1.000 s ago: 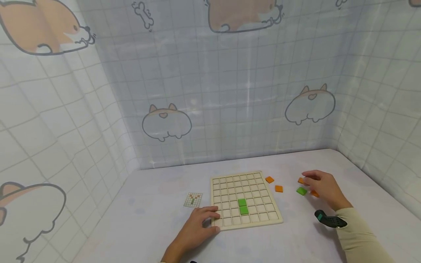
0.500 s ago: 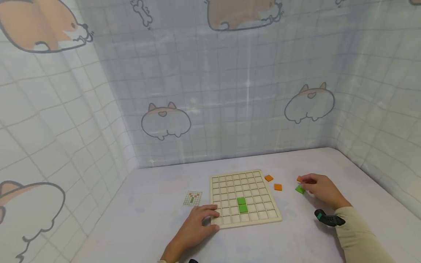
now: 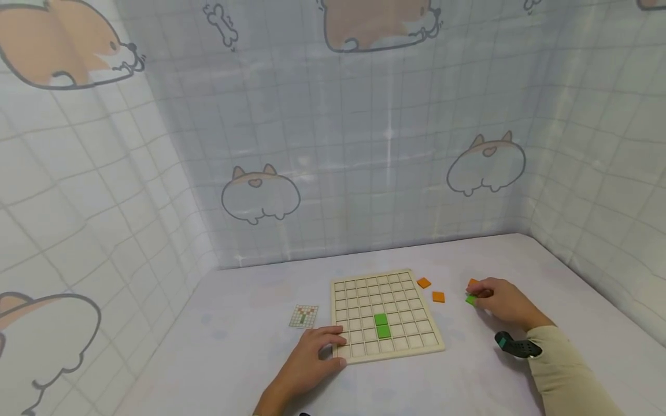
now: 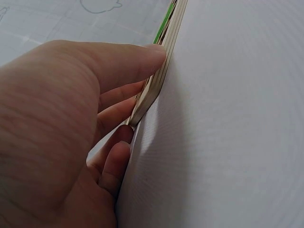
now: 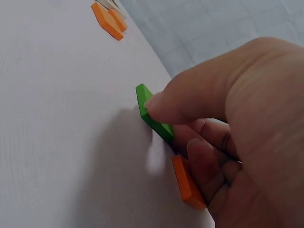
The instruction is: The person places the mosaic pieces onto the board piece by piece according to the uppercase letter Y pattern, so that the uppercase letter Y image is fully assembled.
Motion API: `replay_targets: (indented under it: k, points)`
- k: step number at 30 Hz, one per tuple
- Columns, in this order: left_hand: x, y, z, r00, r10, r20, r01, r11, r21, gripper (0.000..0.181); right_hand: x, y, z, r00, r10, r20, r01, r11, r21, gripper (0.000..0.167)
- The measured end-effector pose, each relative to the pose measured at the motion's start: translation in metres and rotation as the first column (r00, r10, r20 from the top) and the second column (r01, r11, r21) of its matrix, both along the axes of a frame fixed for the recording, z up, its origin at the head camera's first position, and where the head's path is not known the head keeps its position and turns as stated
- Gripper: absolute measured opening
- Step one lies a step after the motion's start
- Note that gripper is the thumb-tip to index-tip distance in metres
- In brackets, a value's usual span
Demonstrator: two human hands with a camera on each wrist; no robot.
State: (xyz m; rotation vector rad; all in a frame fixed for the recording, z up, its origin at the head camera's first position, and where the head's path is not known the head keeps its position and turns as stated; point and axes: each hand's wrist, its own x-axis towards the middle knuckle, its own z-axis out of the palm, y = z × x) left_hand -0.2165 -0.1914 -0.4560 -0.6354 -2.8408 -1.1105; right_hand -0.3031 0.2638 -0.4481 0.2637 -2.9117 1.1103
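Observation:
At the near left corner of the pale gridded board (image 3: pixel 359 301), the left hand (image 3: pixel 307 361) holds the edge between thumb and fingers; the left wrist view shows the thumb against the board's side (image 4: pixel 152 93). Two green tiles (image 3: pixel 383 331) lie in neighbouring cells, one behind the other. Right of the board, the right hand (image 3: pixel 507 301) pinches a loose green tile (image 3: pixel 470 300). In the right wrist view the thumb lies on this green tile (image 5: pixel 142 99), with fingers behind it. An orange tile (image 5: pixel 184 180) is beside those fingers.
Two orange tiles (image 3: pixel 439 297) lie between the board and the right hand. Left of the board is a small printed card (image 3: pixel 304 315) showing a coloured grid pattern. A patterned curtain (image 3: pixel 343 173) stands behind the table.
The right hand has moved left and closed its thumb and fingers on the green tile. An orange tile visible beside that hand earlier is now hidden in the head view. The left hand stays at the board.

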Motion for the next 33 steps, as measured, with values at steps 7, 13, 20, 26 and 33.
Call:
replay_targets:
  k: [7, 13, 20, 26, 33]
  points:
    - [0.001, 0.0, 0.001, 1.0, 0.003, 0.008, -0.003, 1.0, 0.0, 0.032, 0.004, -0.005, 0.005, 1.0, 0.016, -0.024, -0.016, 1.0, 0.017, 0.029]
    - [0.001, 0.0, 0.0, 1.0, 0.005, 0.007, -0.005, 1.0, 0.004, 0.032, 0.004, -0.007, 0.007, 1.0, 0.004, -0.017, -0.004, 0.999, 0.033, 0.031]
    - [0.001, 0.0, -0.001, 1.0, 0.011, 0.007, -0.011, 1.0, -0.006, 0.032, 0.002, -0.008, 0.006, 1.0, -0.003, -0.009, 0.003, 0.999, 0.037, 0.029]
    - [0.001, -0.001, 0.001, 1.0, 0.011, 0.016, -0.011, 1.0, -0.003, 0.033, 0.002, -0.011, 0.004, 0.999, -0.03, -0.037, 0.031, 1.0, 0.007, 0.028]
    - [0.001, 0.0, -0.001, 1.0, -0.007, -0.003, 0.007, 1.0, 0.016, 0.033, 0.003, -0.01, 0.001, 0.996, -0.061, -0.058, 0.06, 0.998, -0.016, 0.033]
